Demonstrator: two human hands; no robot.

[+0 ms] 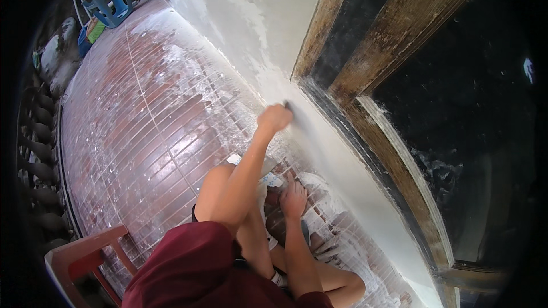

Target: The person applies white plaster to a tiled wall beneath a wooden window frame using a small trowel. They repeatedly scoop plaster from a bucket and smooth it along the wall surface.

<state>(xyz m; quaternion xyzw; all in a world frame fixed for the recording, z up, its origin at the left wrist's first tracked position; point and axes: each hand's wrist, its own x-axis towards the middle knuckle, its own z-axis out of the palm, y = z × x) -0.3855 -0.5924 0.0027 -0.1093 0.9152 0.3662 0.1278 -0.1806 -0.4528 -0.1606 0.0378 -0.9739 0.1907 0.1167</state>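
Note:
My left hand [275, 118] is closed in a fist against the low white wall [325, 142]. A small dark piece [288, 105] shows at its knuckles, pressed to the wall; its kind cannot be made out. Closer to me, my right hand [294, 197] hangs low over the floor by my feet, fingers partly spread, with nothing visible in it. Beside its fingers lies a white packet with blue marks [271, 179], partly hidden by my left arm and leg. White smears and dust cover the wall and the floor strip along it.
Dusty red floor tiles [160, 131] spread to my left. A red plastic chair [85, 251] stands at lower left, near a dark baluster railing [43, 165]. At the far left are a blue stool [111, 3] and a green item [96, 31]. A worn wooden frame with dark panes [394, 28] rises on the right.

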